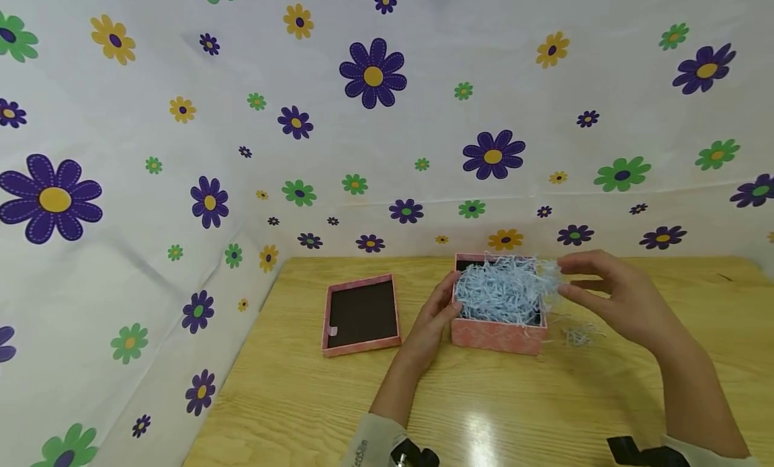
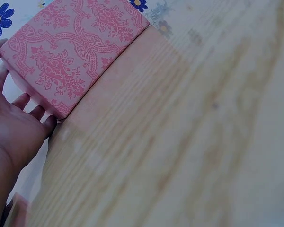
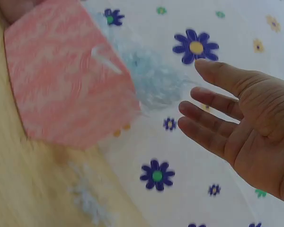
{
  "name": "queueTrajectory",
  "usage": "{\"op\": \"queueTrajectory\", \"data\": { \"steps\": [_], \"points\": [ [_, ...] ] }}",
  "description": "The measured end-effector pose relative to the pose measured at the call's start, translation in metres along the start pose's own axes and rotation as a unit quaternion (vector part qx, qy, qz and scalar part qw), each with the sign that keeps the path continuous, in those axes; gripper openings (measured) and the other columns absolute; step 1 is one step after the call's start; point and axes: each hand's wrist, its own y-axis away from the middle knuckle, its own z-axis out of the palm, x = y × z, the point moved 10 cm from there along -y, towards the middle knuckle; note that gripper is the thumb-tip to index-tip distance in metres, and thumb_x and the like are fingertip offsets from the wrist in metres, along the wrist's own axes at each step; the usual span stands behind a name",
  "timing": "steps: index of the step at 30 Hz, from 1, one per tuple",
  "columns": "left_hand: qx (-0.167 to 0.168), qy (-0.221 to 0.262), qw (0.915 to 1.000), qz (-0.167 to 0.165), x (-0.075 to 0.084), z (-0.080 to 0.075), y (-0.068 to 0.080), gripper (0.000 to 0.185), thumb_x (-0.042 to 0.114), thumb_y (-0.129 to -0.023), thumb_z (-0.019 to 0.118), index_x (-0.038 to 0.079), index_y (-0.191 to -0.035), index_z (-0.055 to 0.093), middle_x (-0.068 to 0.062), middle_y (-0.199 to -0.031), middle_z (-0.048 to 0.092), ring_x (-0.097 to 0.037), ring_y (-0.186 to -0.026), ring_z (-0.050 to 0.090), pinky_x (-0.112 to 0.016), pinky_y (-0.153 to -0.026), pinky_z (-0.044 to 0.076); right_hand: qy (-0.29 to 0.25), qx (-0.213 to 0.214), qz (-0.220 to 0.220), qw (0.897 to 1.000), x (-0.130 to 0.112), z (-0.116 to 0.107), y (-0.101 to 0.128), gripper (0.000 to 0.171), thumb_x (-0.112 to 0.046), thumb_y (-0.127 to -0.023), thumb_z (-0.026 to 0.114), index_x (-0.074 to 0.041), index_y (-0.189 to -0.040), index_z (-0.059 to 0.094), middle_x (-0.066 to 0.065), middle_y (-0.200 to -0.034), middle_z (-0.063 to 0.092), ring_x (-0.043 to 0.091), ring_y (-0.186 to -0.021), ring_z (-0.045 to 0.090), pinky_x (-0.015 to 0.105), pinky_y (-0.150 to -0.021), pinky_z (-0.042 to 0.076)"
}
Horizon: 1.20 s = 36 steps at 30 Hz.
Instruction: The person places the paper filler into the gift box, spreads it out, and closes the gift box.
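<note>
A pink patterned box (image 1: 498, 336) stands on the table, heaped with pale blue shredded paper (image 1: 498, 292). Against its left wall rests my left hand (image 1: 428, 319), fingers and thumb touching the side; the left wrist view shows this hand (image 2: 14, 123) beside the box's patterned wall (image 2: 75, 52). My right hand (image 1: 623, 295) hovers at the box's right edge, next to paper strands that spill over the rim. In the right wrist view its fingers are spread and loosely straight (image 3: 210, 127), with the blurred shredded paper (image 3: 154, 78) just off the fingertips.
Left of the box lies a pink-rimmed lid (image 1: 363, 316), its black inside facing up. A small tuft of loose paper strands (image 1: 580, 334) sits on the wooden table (image 1: 302, 413) to the box's right. A flower-printed cloth (image 1: 423, 124) hangs behind and to the left.
</note>
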Motion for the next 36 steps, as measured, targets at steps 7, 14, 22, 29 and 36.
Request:
{"op": "queueTrajectory", "data": {
  "steps": [7, 14, 22, 29, 36],
  "points": [
    [0.011, 0.001, 0.9999, -0.009, -0.001, -0.005, 0.001, 0.055, 0.028, -0.111, 0.054, 0.033, -0.164, 0.041, 0.01, -0.172, 0.027, -0.025, -0.161, 0.02, -0.054, -0.13, 0.016, -0.001, -0.039, 0.045, 0.998, 0.058, -0.001, 0.023, 0.045, -0.009, -0.096, 0.079, -0.001, -0.137, 0.063, 0.024, -0.134, 0.064, -0.011, -0.107, 0.061, 0.004, -0.085, 0.048],
    [0.011, 0.002, 0.9999, -0.013, -0.001, -0.005, 0.002, 0.056, 0.028, -0.111, 0.054, 0.032, -0.164, 0.039, 0.01, -0.173, 0.025, -0.026, -0.162, 0.018, -0.054, -0.13, 0.016, -0.021, -0.143, 0.1, 0.985, 0.109, 0.031, 0.041, 0.083, -0.023, -0.091, 0.085, -0.007, -0.16, 0.042, 0.027, -0.163, 0.039, 0.059, -0.142, 0.039, 0.033, -0.114, 0.045],
    [0.006, 0.003, 0.9999, -0.011, 0.001, -0.002, 0.002, 0.055, 0.028, -0.111, 0.054, 0.035, -0.164, 0.04, 0.014, -0.172, 0.027, -0.024, -0.161, 0.019, -0.053, -0.13, 0.016, 0.0, -0.141, 0.047, 0.989, 0.108, 0.052, 0.034, 0.088, -0.02, -0.089, 0.086, 0.003, -0.16, 0.038, 0.033, -0.166, 0.028, 0.064, -0.148, 0.023, 0.041, -0.131, 0.012],
    [-0.002, 0.002, 1.0, -0.007, 0.0, 0.001, 0.001, 0.055, 0.03, -0.111, 0.053, 0.036, -0.164, 0.039, 0.013, -0.172, 0.026, -0.024, -0.161, 0.019, -0.054, -0.13, 0.016, 0.049, -0.12, 0.025, 0.991, 0.101, 0.061, 0.023, 0.056, -0.019, -0.097, 0.078, -0.002, -0.147, 0.059, 0.024, -0.149, 0.056, 0.048, -0.136, 0.047, 0.069, -0.11, 0.037],
    [-0.002, -0.005, 0.9999, -0.01, -0.001, 0.001, 0.002, 0.055, 0.03, -0.112, 0.052, 0.037, -0.164, 0.038, 0.014, -0.172, 0.025, -0.026, -0.162, 0.018, -0.057, -0.129, 0.016, 0.11, -0.082, -0.031, 0.99, 0.091, 0.06, 0.02, 0.015, -0.004, -0.094, 0.078, -0.008, -0.108, 0.077, -0.001, -0.103, 0.071, 0.02, -0.095, 0.068, 0.042, -0.083, 0.058]
  ]
}}
